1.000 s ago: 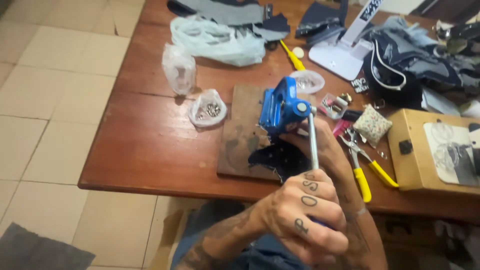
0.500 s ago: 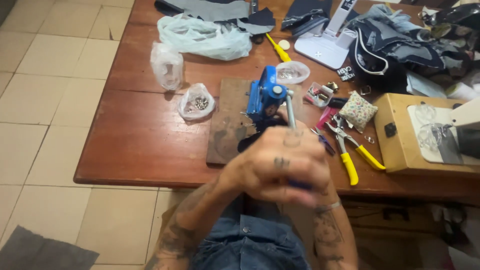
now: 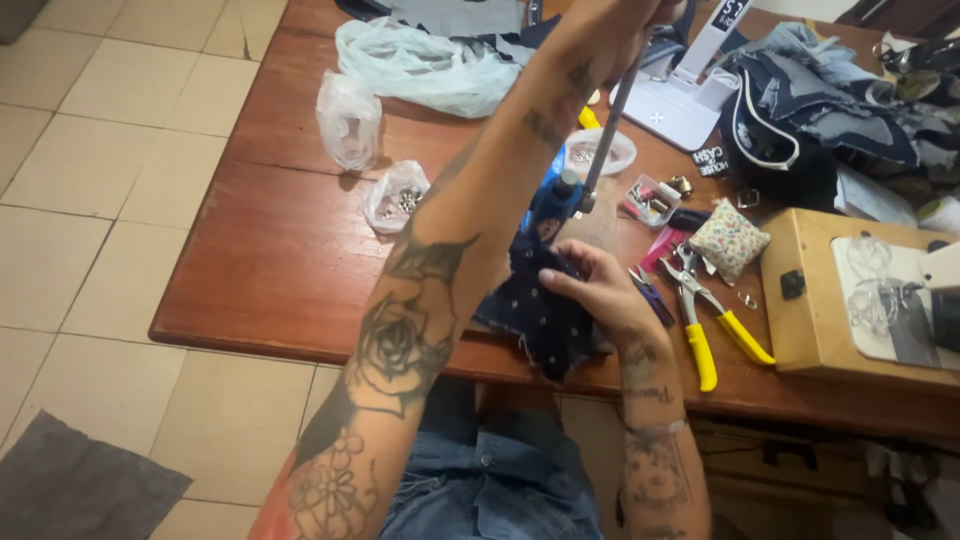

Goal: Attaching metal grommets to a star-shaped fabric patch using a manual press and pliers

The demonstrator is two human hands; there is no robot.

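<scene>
The blue hand press (image 3: 552,200) stands on the wooden desk (image 3: 270,260), and everything is placed from it. Half a second ago both hands were bunched together low in front of the press, over the end of its lever; now they have parted. The left hand (image 3: 620,18) has gone up above and behind the press, its tattooed forearm crossing the whole view, and its grip is wrapped around the top of the metal lever (image 3: 606,125), which now slants upward instead of pointing down toward the person. The right hand (image 3: 598,290) has dropped just in front of the press, fingers (image 3: 560,285) pinching the dark dotted fabric (image 3: 545,315) that lies at the press's base and hangs over the desk edge.

Right of the press lie yellow-handled pliers (image 3: 705,325) and a floral pincushion (image 3: 730,240). Left of it sit two small clear bags of metal parts (image 3: 396,196), and behind it a small clear dish (image 3: 600,155).
</scene>
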